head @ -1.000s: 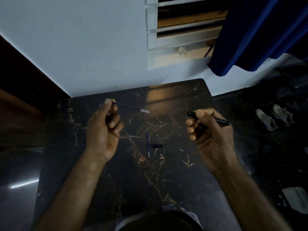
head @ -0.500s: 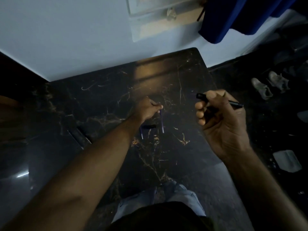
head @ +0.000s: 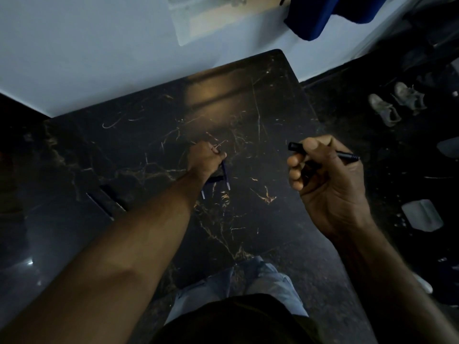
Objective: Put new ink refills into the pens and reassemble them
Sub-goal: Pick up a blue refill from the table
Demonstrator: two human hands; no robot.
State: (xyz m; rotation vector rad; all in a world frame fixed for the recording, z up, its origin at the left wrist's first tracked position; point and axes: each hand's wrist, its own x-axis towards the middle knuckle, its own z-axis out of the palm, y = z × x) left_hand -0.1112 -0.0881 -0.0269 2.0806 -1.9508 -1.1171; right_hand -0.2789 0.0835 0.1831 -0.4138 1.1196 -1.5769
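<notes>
My right hand point(head: 327, 180) is raised over the right side of the black marble table point(head: 268, 100), closed round a black pen barrel point(head: 347, 156) that sticks out on both sides of the fist. My left hand point(head: 206, 157) reaches to the table's middle, fingertips pinched on the upper end of a thin blue ink refill point(head: 226, 176) whose silver tip points toward me. Beside it lies a second refill point(head: 203, 193), partly hidden by my wrist. A short dark pen part point(head: 215, 179) lies between the two.
A long dark object point(head: 106, 201) lies on the table's left part. A white wall runs behind the table. On the dark floor to the right are a pair of shoes point(head: 395, 103) and a pale flat object point(head: 422, 214). A blue curtain point(head: 310, 16) hangs at top right.
My left hand went from raised, holding a refill in the air, down and forward to the table's middle next to the other parts. My right hand kept the pen barrel.
</notes>
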